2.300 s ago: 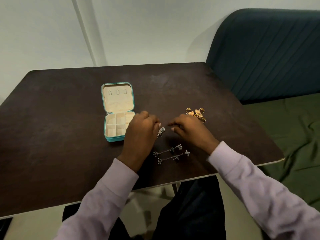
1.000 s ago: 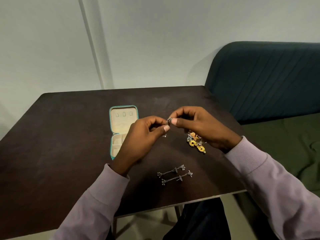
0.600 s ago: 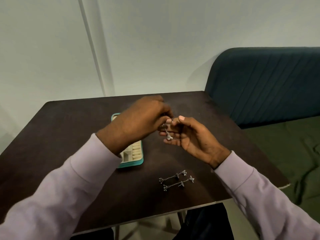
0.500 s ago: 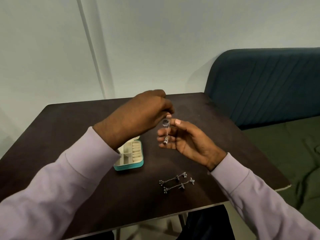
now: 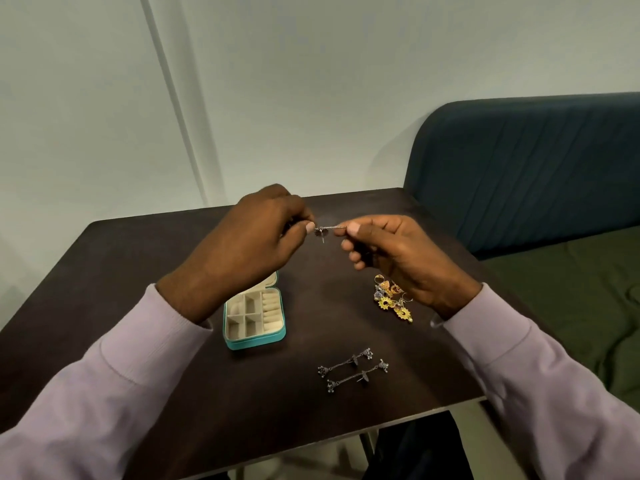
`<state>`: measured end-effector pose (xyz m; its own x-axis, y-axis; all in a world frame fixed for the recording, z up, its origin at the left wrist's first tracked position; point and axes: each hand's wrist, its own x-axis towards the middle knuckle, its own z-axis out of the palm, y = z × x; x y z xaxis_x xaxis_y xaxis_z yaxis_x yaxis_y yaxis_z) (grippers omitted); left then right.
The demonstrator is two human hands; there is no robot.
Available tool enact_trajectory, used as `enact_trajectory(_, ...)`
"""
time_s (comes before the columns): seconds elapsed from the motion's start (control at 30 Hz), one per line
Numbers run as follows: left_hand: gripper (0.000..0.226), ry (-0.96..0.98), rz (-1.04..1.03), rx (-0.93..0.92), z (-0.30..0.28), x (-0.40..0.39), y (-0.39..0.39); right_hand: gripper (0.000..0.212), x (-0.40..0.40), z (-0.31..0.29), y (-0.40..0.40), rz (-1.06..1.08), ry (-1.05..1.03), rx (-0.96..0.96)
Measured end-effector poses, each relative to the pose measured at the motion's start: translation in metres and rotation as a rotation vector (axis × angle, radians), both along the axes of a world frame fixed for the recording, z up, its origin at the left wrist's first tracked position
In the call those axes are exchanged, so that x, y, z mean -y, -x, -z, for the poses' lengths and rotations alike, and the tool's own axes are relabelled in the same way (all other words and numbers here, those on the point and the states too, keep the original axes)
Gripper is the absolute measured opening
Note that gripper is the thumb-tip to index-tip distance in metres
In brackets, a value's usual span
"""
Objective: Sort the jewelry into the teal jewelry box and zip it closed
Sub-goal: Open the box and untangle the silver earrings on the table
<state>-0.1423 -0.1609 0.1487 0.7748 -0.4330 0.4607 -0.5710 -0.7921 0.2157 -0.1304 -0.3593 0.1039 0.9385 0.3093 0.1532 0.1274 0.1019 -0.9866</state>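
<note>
Both hands, left (image 5: 256,237) and right (image 5: 391,251), pinch a silver earring (image 5: 329,229) stretched taut above the table (image 5: 138,265), so ease it slowly, post first, into 1 compartment of the open box (image 5: 254,320) below.

Dark table (image 5: 138,271), teal sofa (image 5: 519,168)

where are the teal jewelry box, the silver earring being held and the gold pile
teal jewelry box (image 5: 255,341): head view, front teal wall.
silver earring (image 5: 330,227): head view, chain between the hands.
gold pile (image 5: 385,302): head view, yellow flower piece.
</note>
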Motion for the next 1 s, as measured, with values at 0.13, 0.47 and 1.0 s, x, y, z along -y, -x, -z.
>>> enact_trajectory(0.13, 0.009, 0.206, 0.018, -0.162, 0.005, 0.001, 0.002, 0.016, 0.007, -0.015, 0.000, 0.064, 0.114, 0.070)
enact_trajectory(0.47, 0.012, 0.326, 0.040, -0.239, 0.007, 0.004, 0.006, 0.016, 0.014, -0.029, 0.006, 0.111, 0.429, 0.279)
enact_trajectory(1.0, 0.016, 0.659, 0.108, -0.653, 0.011, 0.013, 0.009, 0.019, 0.011, -0.024, 0.010, 0.143, 0.630, 0.568)
